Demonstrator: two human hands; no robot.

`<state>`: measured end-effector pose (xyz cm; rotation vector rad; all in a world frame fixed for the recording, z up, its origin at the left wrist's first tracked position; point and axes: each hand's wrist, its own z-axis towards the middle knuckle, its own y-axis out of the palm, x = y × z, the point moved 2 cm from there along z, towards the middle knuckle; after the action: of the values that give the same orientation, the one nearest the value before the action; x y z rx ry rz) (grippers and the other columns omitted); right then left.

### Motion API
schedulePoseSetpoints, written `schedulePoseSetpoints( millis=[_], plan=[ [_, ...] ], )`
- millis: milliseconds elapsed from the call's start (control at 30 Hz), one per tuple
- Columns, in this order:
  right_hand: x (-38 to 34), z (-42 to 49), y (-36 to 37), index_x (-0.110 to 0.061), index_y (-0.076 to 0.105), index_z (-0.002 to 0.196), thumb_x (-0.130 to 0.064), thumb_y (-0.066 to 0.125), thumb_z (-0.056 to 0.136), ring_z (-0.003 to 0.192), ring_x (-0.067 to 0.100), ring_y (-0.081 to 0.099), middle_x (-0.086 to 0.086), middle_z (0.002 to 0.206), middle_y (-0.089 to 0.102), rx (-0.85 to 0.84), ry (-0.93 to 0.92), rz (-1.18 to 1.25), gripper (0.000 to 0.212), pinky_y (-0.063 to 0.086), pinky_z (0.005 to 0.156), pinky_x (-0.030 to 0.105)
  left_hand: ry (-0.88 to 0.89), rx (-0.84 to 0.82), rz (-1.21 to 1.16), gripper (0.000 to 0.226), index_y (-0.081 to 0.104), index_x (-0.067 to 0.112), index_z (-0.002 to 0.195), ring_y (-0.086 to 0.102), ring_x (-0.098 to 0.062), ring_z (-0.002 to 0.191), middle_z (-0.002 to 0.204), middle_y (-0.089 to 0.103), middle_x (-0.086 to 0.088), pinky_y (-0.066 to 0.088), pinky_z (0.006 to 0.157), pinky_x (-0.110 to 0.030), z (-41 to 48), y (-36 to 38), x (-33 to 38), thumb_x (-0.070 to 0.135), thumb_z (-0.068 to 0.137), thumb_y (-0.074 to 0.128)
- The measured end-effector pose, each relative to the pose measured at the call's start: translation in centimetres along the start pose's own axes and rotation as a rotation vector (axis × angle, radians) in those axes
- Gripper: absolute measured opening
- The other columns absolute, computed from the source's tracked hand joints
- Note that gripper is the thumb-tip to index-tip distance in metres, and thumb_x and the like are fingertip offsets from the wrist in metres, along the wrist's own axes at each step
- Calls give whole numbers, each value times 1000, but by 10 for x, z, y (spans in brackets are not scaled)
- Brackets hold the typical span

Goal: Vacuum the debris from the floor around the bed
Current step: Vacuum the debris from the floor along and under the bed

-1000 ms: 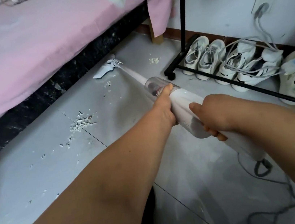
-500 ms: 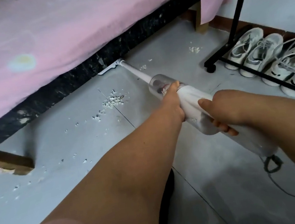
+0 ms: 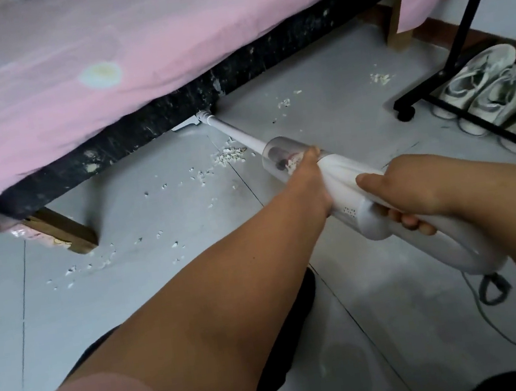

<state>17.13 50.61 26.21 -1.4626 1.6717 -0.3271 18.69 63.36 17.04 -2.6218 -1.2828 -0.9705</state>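
A white handheld vacuum (image 3: 345, 189) with a clear dust cup and a thin tube points away from me toward the bed (image 3: 67, 73). Its flat nozzle (image 3: 187, 124) is mostly tucked under the bed's black edge. My left hand (image 3: 307, 178) grips the body just behind the dust cup. My right hand (image 3: 415, 193) grips the handle further back. White crumbs (image 3: 228, 157) lie in a pile beside the tube, with more scattered to the left across the grey floor and smaller bits (image 3: 380, 78) further off near the rack.
A pink sheet hangs over the bed. Wooden bed legs stand at left (image 3: 62, 231) and far right (image 3: 396, 33). A black rack base (image 3: 409, 104) and white sneakers (image 3: 482, 81) line the right wall. A cable (image 3: 501, 333) trails on the floor.
The nozzle has slid from the open floor to the bed's edge and partly under it. My view has shifted left, so the shoes sit further right and the left bed leg shows.
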Motion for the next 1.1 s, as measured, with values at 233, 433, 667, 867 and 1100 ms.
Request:
schedulePoseSetpoints(
  millis=[233,433,667,867,1100],
  plan=[
    [-13,-12,6,-2,58,64,-45,36,96,26,21,42,5,32,49,-30,-70,-57,58,36,37,20,37,61,-87,36,65,13,102,70,-29,96,97,74,-7,53,98,-46,-18,-31,-2,47,89,67],
    [-19,-10,11,-3,57,66,-46,31,98,27,22,42,5,34,48,-83,-104,-98,60,36,39,22,34,59,-158,30,60,16,83,64,-26,65,65,69,-6,54,75,-38,-22,-43,-7,44,90,65],
    [-51,9,30,-6,50,66,-34,28,102,42,25,48,11,51,52,-60,-147,-17,50,42,43,27,41,74,-83,35,65,12,87,65,-26,65,67,71,-11,51,58,-36,-2,-69,19,47,88,67],
    [-59,19,50,-2,50,64,-37,29,101,40,28,49,11,39,51,-115,-111,8,55,44,45,28,40,140,-92,36,66,12,88,66,-25,63,55,70,-9,50,55,-35,7,-90,19,48,86,69],
    [-30,7,30,1,61,74,-42,31,98,42,27,49,16,55,58,-137,-129,-112,58,38,38,21,57,162,-159,33,67,12,105,71,-31,100,103,75,-12,55,93,-46,-16,-70,-5,42,91,67]
  ],
)
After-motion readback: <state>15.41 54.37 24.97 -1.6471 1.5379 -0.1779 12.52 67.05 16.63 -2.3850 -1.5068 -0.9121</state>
